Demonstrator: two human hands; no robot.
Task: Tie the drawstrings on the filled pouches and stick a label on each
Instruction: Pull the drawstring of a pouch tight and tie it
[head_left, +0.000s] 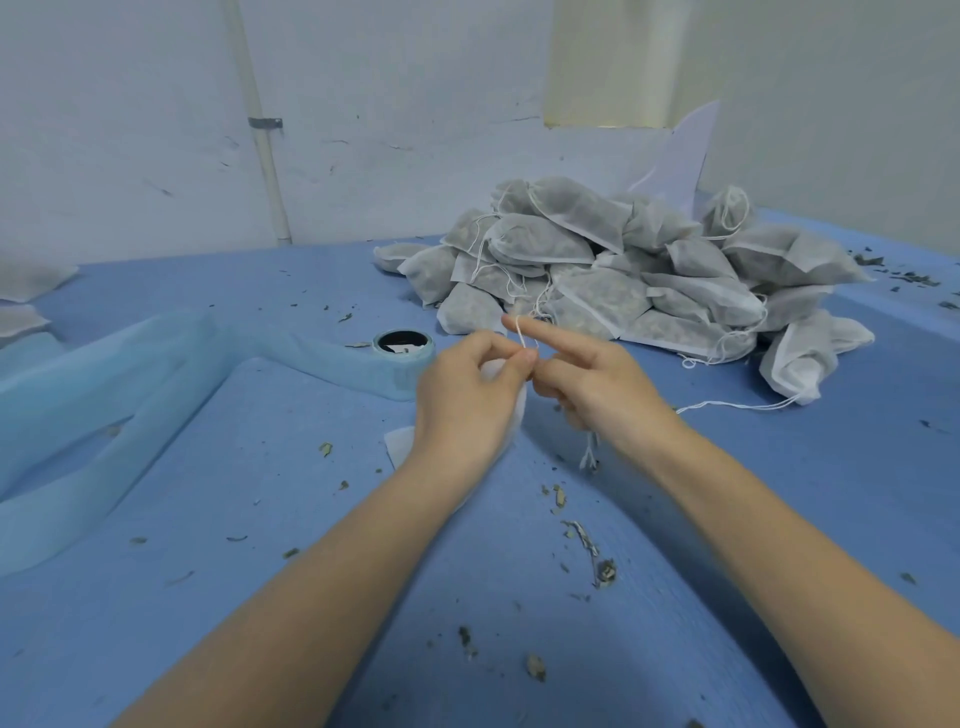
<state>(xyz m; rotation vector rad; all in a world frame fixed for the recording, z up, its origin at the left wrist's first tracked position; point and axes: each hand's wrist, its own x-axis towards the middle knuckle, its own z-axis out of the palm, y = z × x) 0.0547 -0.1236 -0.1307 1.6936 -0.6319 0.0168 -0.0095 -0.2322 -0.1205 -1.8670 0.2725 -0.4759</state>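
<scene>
Two hands over the blue surface (260, 493), left hand (467, 395) gripping a white pouch (511, 410), right hand (597, 384) pinching its drawstring (521, 335) looped around the outstretched forefinger, pouch between both, before the pouch pile (623, 270).

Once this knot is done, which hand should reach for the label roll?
Probably the left hand. The label roll lies just beyond it on the left, while the right hand has the drawstring looped over its forefinger.

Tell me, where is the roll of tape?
The roll of tape sits on the blue table, left of centre in the head view, just beyond the left hand and left of the pile of pouches.
</scene>
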